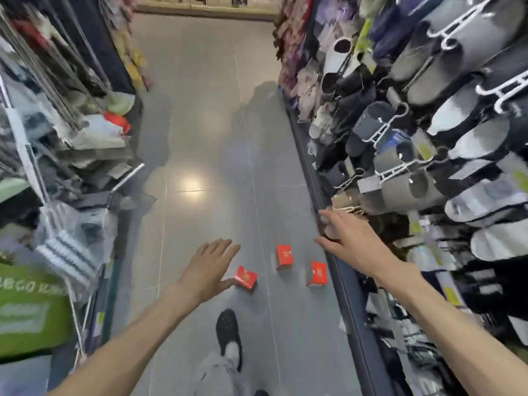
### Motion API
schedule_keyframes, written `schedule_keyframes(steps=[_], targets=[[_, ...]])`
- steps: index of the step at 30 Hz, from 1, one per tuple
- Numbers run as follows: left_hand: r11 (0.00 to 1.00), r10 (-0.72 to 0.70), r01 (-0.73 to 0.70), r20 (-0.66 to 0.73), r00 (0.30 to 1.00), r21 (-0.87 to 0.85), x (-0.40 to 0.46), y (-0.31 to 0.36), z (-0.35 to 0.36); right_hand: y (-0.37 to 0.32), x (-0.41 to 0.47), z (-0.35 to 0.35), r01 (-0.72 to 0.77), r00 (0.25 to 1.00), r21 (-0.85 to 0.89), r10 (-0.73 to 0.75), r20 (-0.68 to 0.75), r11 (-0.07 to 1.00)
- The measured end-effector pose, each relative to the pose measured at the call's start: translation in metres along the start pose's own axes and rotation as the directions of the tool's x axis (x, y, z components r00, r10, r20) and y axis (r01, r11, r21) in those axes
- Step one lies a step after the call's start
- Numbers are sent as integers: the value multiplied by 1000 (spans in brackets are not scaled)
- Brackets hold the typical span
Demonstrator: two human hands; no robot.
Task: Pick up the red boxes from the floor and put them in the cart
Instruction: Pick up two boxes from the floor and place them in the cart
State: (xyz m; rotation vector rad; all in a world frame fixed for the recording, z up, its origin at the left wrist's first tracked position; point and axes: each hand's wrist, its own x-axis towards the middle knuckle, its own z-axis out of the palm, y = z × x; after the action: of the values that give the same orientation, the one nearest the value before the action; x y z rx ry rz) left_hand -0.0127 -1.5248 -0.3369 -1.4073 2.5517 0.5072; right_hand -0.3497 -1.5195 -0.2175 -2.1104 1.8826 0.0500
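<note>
Three small red boxes lie on the grey tiled floor of a shop aisle: a left red box (245, 277), a middle red box (284, 256) and a right red box (317, 273) close to the right shelf base. My left hand (210, 267) reaches forward, fingers spread, just left of the left box and holds nothing. My right hand (353, 240) is stretched out above the shelf base to the right of the boxes, open and empty. A wire cart (125, 178) with packaged goods stands at the left; only its rim shows.
Hanging slippers (428, 172) fill the rack along the right. Packaged clothing and a green box (31, 310) crowd the left side. My foot in a dark shoe (228, 332) stands on the floor below the boxes. The aisle floor runs on ahead.
</note>
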Motion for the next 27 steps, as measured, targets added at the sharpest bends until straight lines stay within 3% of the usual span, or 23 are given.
schedule_keyframes(steps=[9, 16, 22, 27], targets=[[999, 32, -23, 253, 967, -36, 175, -63, 161, 64, 149, 153, 6, 983, 106, -25, 182, 994], [1000, 6, -16, 448, 894, 19, 255, -72, 359, 124, 218, 334, -67, 976, 188, 25, 214, 980], [983, 60, -126, 412, 909, 135, 308, -87, 504, 166, 219, 482, -253, 938, 210, 186, 291, 944], [947, 150, -244, 386, 910, 207, 334, -99, 568, 181, 200, 551, -312, 913, 225, 226, 339, 923]])
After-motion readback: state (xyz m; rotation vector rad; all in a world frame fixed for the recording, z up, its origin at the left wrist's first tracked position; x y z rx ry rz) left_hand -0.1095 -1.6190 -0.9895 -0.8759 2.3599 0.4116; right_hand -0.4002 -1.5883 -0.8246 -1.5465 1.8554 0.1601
